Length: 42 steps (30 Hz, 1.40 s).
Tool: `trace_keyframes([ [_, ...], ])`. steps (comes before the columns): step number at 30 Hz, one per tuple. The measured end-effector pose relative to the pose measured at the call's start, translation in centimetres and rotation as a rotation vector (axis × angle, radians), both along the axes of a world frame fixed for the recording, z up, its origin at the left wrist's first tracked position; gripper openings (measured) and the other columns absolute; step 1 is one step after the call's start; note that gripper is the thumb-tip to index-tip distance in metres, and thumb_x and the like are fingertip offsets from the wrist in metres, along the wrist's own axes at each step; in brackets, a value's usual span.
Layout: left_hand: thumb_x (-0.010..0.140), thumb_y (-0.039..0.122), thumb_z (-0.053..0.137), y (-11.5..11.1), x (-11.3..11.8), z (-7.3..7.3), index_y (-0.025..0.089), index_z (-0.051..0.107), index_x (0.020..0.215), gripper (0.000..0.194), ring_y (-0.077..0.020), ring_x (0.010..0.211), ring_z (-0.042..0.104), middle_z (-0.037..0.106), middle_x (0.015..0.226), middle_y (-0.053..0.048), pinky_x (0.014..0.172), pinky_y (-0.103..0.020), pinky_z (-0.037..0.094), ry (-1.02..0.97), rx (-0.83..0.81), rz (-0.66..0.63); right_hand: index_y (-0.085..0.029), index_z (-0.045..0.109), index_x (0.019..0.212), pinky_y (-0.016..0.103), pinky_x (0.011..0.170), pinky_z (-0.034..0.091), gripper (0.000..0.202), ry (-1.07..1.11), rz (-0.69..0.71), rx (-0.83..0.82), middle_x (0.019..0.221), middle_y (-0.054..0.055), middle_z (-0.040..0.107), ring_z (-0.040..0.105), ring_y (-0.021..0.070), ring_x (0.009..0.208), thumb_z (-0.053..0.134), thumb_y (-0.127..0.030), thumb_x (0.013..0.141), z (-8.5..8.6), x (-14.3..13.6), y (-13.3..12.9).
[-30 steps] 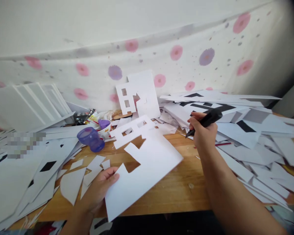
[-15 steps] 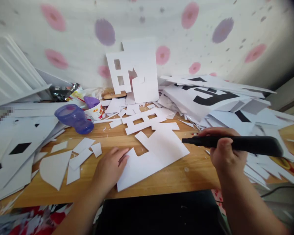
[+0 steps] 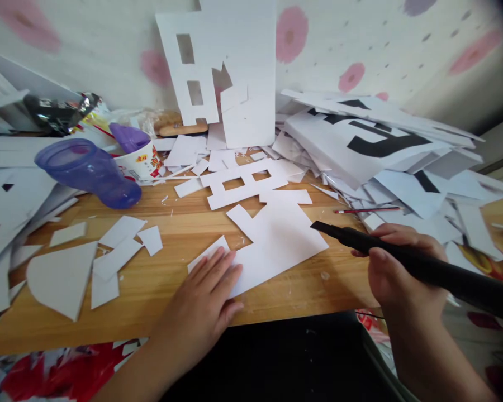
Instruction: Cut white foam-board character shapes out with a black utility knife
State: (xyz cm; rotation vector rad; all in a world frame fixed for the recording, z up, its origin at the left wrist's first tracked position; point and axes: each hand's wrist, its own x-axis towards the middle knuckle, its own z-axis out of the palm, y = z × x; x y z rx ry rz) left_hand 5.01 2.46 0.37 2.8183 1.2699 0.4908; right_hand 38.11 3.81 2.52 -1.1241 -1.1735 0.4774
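My left hand (image 3: pixel 201 304) lies flat, fingers slightly spread, on the notched white sheet (image 3: pixel 279 240); pressing off-centre could skew it. My right hand (image 3: pixel 402 276), gripping the black tool (image 3: pixel 352 238), might nick its edge.

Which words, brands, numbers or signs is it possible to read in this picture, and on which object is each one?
No text is readable.
Paper cup: colored print, too small and blurred to read.
Pile of white sheets: bold black strokes, partly covered; I cannot make out a word or number.
Black tool in the right hand: no lettering visible.
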Motion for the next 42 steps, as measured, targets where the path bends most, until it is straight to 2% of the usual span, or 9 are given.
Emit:
trace_keyframes([
  [2, 0.092, 0.040, 0.054, -0.1, -1.6, -0.1, 0.014, 0.054, 0.130, 0.046, -0.0324, 0.132, 0.048, 0.054, 0.140, -0.015, 0.104, -0.050, 0.047, -0.020, 0.025, 0.044, -0.024, 0.065, 0.084, 0.031, 0.050, 0.056, 0.017, 0.153, 0.048, -0.026, 0.094, 0.004, 0.059, 0.063, 0.0185, 0.072, 0.075, -0.023, 0.070, 0.0, -0.5, 0.0],
  [4, 0.093, 0.041, 0.053, -0.4, -2.9, -0.3, 0.013, 0.055, 0.129, 0.046, -0.0322, 0.130, 0.050, 0.056, 0.138, -0.016, 0.102, -0.048, 0.049, -0.035, 0.037, 0.082, -0.024, 0.065, 0.087, 0.032, 0.049, 0.057, 0.018, 0.185, 0.141, -0.078, 0.096, 0.004, 0.060, 0.065, 0.0176, 0.067, 0.075, -0.022, 0.071, -0.1, -1.6, 0.0],
  [8, 0.092, 0.040, 0.055, -1.3, -3.7, -0.7, 0.012, 0.055, 0.127, 0.045, -0.0308, 0.126, 0.055, 0.056, 0.137, -0.018, 0.100, -0.044, 0.052, -0.066, 0.036, 0.122, -0.026, 0.060, 0.095, 0.036, 0.064, 0.061, 0.032, -0.128, 0.305, -0.064, 0.105, 0.006, 0.062, 0.068, 0.0217, 0.084, 0.076, -0.015, 0.070, 0.3, -6.0, -0.3],
  [11, 0.092, 0.039, 0.057, -1.8, -3.4, -0.9, 0.012, 0.057, 0.125, 0.043, -0.0301, 0.123, 0.057, 0.057, 0.135, -0.018, 0.098, -0.044, 0.054, -0.107, 0.033, 0.120, -0.025, 0.057, 0.099, 0.036, 0.076, 0.060, 0.032, -0.383, 0.442, 0.000, 0.105, 0.006, 0.065, 0.068, 0.0212, 0.093, 0.074, -0.015, 0.074, 0.9, -9.7, -0.2],
  [16, 0.088, 0.044, 0.061, -2.1, -3.2, -0.8, 0.010, 0.060, 0.120, 0.047, -0.0328, 0.121, 0.057, 0.060, 0.131, -0.021, 0.097, -0.047, 0.054, -0.165, 0.047, 0.067, -0.024, 0.054, 0.105, 0.033, 0.076, 0.060, 0.035, -0.505, 0.498, 0.083, 0.102, 0.006, 0.067, 0.069, 0.0194, 0.093, 0.071, -0.015, 0.076, 1.0, -13.1, 0.0],
  [19, 0.084, 0.045, 0.065, -2.1, -3.2, -0.7, 0.009, 0.061, 0.118, 0.050, -0.0338, 0.119, 0.059, 0.061, 0.128, -0.022, 0.097, -0.048, 0.055, -0.192, 0.060, 0.050, -0.024, 0.055, 0.104, 0.031, 0.075, 0.060, 0.034, -0.523, 0.487, 0.091, 0.101, 0.006, 0.067, 0.069, 0.0184, 0.090, 0.071, -0.015, 0.076, 0.5, -13.8, -0.1],
  [23, 0.083, 0.037, 0.066, -2.0, -2.9, -0.8, 0.010, 0.063, 0.115, 0.041, -0.0327, 0.117, 0.061, 0.063, 0.125, -0.020, 0.097, -0.046, 0.055, -0.243, 0.087, 0.074, -0.025, 0.054, 0.107, 0.032, 0.074, 0.061, 0.036, -0.555, 0.485, 0.115, 0.102, 0.007, 0.067, 0.069, 0.0189, 0.090, 0.071, -0.015, 0.076, 0.3, -14.3, -0.3],
  [35, 0.080, 0.035, 0.069, -2.1, -2.7, -1.1, 0.008, 0.065, 0.110, 0.040, -0.0334, 0.116, 0.061, 0.065, 0.123, -0.020, 0.097, -0.046, 0.056, -0.274, 0.098, 0.088, -0.018, 0.059, 0.099, 0.029, 0.067, 0.062, 0.030, -0.767, 0.476, 0.244, 0.095, 0.011, 0.073, 0.073, 0.0194, 0.081, 0.073, -0.016, 0.074, 1.0, -14.9, -0.5],
  [42, 0.079, 0.033, 0.069, -2.1, -2.3, -0.7, 0.011, 0.066, 0.100, 0.030, -0.0301, 0.112, 0.063, 0.068, 0.119, -0.017, 0.095, -0.043, 0.057, -0.314, 0.059, 0.143, -0.019, 0.061, 0.099, 0.032, 0.066, 0.064, 0.024, -0.872, 0.452, 0.300, 0.092, 0.012, 0.076, 0.074, 0.0215, 0.079, 0.069, -0.015, 0.077, 1.5, -15.0, -0.8],
])
